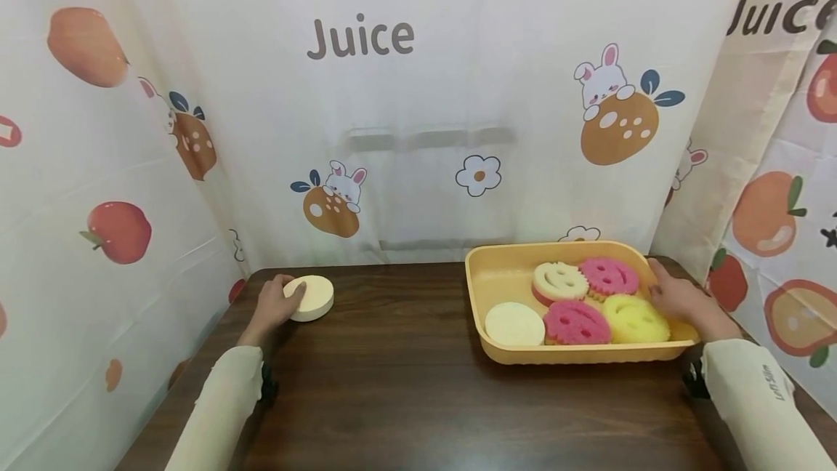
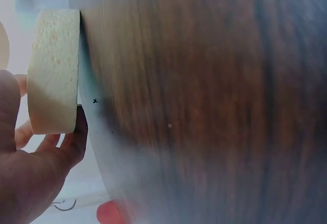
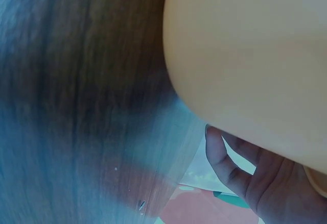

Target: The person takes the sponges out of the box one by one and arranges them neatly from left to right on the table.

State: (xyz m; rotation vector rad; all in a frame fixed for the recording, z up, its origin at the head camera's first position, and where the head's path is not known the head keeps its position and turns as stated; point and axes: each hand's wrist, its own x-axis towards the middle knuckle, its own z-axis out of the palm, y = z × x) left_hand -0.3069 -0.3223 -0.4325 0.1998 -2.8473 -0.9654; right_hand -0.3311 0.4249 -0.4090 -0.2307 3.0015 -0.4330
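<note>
Sponge [image 1: 312, 298], round and pale, is gripped by the left hand [image 1: 271, 307] at ten o'clock on the wooden table [image 1: 405, 405]. Toward two o'clock, the right hand [image 1: 692, 305] grasps the three-o'clock rim of a yellow tray [image 1: 503, 275]; five round sponges [image 1: 577, 323] lie inside.

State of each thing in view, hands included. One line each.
Lone cream sponge: level, held; contact with table unclear.
Left hand: gripping that sponge.
Tray: upright, loaded.
Right hand: gripping tray's right rim.
Plain cream sponge: flat in tray.
Cream smiley: face up in tray.
Back pink smiley, front pink smiley: face up in tray.
Yellow smiley: face up in tray.
Backdrop cloth: hanging.
</note>
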